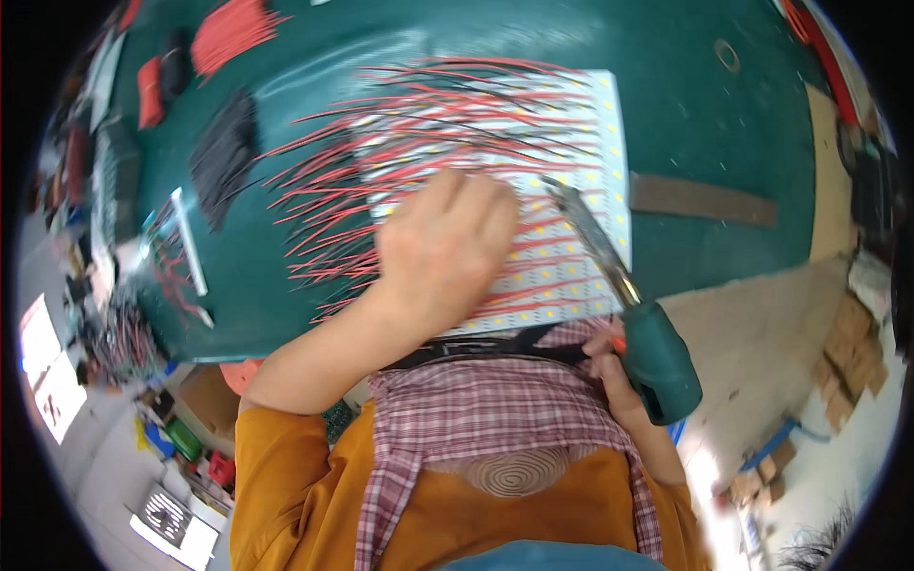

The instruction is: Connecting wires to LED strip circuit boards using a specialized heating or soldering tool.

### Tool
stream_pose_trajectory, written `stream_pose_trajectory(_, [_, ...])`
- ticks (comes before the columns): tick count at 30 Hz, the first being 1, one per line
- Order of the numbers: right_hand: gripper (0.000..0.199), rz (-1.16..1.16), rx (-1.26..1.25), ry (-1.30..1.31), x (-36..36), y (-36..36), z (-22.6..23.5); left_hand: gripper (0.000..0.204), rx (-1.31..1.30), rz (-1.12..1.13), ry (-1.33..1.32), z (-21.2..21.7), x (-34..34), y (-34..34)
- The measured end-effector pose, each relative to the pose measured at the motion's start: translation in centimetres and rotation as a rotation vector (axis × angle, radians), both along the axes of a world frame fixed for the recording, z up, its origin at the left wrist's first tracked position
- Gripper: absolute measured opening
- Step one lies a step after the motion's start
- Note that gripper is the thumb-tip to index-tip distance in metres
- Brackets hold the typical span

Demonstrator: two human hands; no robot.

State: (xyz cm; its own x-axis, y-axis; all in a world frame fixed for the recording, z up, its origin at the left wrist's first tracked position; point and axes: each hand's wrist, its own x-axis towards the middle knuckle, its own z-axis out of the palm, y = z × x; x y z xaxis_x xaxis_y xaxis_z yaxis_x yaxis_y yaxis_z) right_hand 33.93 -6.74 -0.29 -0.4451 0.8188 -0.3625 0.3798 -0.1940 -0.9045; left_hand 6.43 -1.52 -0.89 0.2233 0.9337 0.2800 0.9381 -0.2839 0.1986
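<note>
Here's the white LED board [612, 143], lying flat on the green bench [705, 114] right in front of the person, dotted with yellow LEDs. Red and black wires [324, 186] run across it in rows, loose ends fanning out past its left edge. Over the middle comes the left hand [447, 243], fingers curled down; whether they pinch a wire, we can't tell. On the right, the right hand [609, 362] grips a green-handled soldering iron [657, 352], its metal tip angled over the board; contact is too close to call. Just off the board's right edge, a flat brown strip [705, 200]! Out left, a black wire bundle [226, 152], a slim white strip [188, 243] nearer the person, and at the far side a red wire bundle [233, 36]. Down on the floor at right, cardboard boxes [850, 347].
</note>
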Motion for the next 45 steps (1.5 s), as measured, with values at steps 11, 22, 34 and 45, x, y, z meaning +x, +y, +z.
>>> stream_pose_trajectory(11, [0.032, -0.251, -0.093, 0.185, -0.9, 1.2, 0.5, 0.025, -0.006, -0.083, -0.078, -1.1, 0.5, -0.1])
stream_pose_trajectory(22, [0.032, -0.337, -0.103, 0.168, -0.8, 1.3, 0.4, 0.037, -0.037, 0.407, -0.049, -0.5, -25.0, 1.7])
stream_pose_trajectory(34, [0.034, -0.269, -0.032, 0.254, -1.1, 0.9, 0.6, 0.015, -0.172, 0.414, -0.004, 1.0, -25.3, 3.4])
stream_pose_trajectory(45, [0.033, -0.275, -0.059, 0.258, -0.5, 0.6, -0.3, 0.013, -0.139, 0.361, 0.241, 2.9, -25.3, 2.5])
